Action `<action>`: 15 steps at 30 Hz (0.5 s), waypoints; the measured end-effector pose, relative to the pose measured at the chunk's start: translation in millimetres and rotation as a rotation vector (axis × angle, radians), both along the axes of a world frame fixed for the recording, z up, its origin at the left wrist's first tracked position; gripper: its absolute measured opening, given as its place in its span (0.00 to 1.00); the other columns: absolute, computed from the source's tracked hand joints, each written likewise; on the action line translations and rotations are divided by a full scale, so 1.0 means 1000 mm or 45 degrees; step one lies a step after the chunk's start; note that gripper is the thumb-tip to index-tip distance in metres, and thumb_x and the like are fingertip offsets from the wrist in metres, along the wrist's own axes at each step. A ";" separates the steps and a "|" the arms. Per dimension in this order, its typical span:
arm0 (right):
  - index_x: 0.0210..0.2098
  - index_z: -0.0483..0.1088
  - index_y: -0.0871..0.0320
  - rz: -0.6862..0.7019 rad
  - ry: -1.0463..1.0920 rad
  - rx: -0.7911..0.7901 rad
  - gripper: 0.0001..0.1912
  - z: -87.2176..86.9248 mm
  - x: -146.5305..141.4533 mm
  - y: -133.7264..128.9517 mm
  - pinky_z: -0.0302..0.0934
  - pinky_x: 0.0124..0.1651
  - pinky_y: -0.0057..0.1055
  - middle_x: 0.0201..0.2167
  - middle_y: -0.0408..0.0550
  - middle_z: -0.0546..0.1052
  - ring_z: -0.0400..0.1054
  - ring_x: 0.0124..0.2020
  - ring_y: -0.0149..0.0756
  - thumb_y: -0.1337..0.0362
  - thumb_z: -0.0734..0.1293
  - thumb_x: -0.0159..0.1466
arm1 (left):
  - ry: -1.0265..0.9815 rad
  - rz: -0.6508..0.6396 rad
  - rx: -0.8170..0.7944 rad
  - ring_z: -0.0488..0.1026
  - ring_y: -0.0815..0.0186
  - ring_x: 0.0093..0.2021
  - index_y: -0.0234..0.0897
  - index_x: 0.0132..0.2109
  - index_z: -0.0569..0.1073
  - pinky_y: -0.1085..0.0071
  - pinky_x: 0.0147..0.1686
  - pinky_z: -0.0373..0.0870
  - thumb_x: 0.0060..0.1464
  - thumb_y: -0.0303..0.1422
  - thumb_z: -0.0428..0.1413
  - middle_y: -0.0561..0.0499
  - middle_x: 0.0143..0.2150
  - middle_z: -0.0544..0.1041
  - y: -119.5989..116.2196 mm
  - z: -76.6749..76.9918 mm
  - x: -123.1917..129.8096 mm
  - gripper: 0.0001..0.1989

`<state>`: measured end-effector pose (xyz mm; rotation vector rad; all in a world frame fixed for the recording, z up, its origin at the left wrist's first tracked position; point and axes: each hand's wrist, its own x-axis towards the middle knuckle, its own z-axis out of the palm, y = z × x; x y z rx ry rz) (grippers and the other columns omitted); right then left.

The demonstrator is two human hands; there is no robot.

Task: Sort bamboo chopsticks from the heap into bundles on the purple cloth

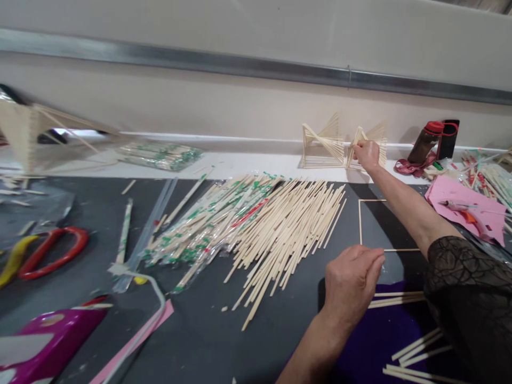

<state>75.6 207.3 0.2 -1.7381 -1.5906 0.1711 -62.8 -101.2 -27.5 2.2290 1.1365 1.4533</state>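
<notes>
My right hand (367, 154) reaches to the back of the table, its fingers closed on the near side of a twisted chopstick structure (378, 140). A second twisted chopstick structure (322, 141) stands just left of it. My left hand (352, 280) is held low over the table with thumb and fingers pressed together; what they hold, if anything, is hidden. Beyond it lies a square outline of chopsticks (360, 221), partly covered by my arm and hand. To the left a large pile of bare chopsticks (290, 229) is spread out. Wrapped chopsticks (216, 213) lie against that pile.
A hot glue gun (470, 213) rests on pink paper (436, 192) at the right, near a dark bottle (426, 141). Red-handled scissors (76, 245), a purple tool (68, 336) and a white cable (156, 290) lie left. Loose chopsticks (418, 341) lie on a purple sheet (360, 357).
</notes>
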 end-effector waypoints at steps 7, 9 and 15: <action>0.25 0.76 0.60 0.023 0.034 0.008 0.13 -0.001 0.000 0.001 0.70 0.42 0.37 0.25 0.53 0.79 0.76 0.34 0.42 0.69 0.61 0.58 | -0.005 -0.004 0.006 0.78 0.68 0.31 0.37 0.40 0.80 0.73 0.31 0.74 0.64 0.30 0.54 0.51 0.32 0.81 0.000 -0.002 0.000 0.10; 0.24 0.76 0.59 0.026 0.056 0.012 0.13 -0.001 0.000 0.001 0.71 0.42 0.37 0.23 0.51 0.78 0.76 0.34 0.41 0.69 0.61 0.58 | 0.001 -0.005 0.003 0.78 0.68 0.31 0.37 0.40 0.80 0.74 0.32 0.74 0.64 0.30 0.54 0.51 0.32 0.81 -0.001 -0.001 0.000 0.10; 0.23 0.76 0.58 0.035 0.032 0.037 0.13 -0.002 0.001 0.003 0.70 0.45 0.39 0.21 0.49 0.77 0.75 0.32 0.41 0.70 0.60 0.58 | -0.006 -0.006 0.006 0.78 0.68 0.31 0.37 0.40 0.80 0.74 0.31 0.73 0.64 0.30 0.54 0.52 0.31 0.81 -0.001 0.002 0.001 0.09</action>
